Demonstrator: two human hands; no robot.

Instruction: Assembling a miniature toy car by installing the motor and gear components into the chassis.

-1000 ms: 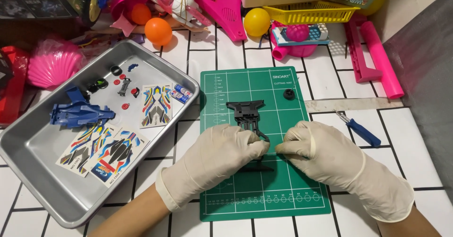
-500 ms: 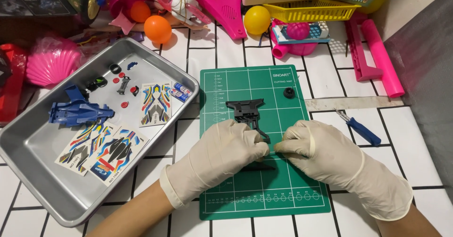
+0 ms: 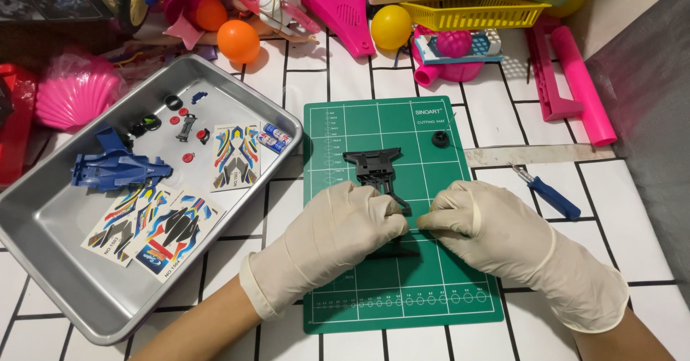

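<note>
Head view, the only angle here: both gloved hands meet over the green cutting mat [image 3: 345, 289], working on the black chassis [image 3: 377, 168] of a small model car. The left hand [image 3: 338, 235] is curled around the near end of the chassis, fingers clamped on it from about 8 o'clock. The right hand [image 3: 496, 235] comes in from 3 o'clock with thumb and forefinger pinched together right at the chassis edge; whether there's a tiny part in that pinch I can't tell, the fingertips hide it. The far end of the chassis sticks out toward 12 o'clock, flat on the mat.

My take on doing this bit well: keep the left grip firm but low so the chassis stays pressed to the mat, and let the right fingertips do small, straight pushes rather than twisting, since thin plastic like that probably snaps easily. Gloves dull the feel, so go slow.

Around it: 1 small black round part [image 3: 440, 139] at 1 o'clock on the mat, a blue-handled screwdriver [image 3: 550, 194] at 3 o'clock, and at 9 o'clock a metal tray [image 3: 43, 260] with the blue car body [image 3: 115, 167], sticker sheets [image 3: 172, 224] and little bits.
</note>
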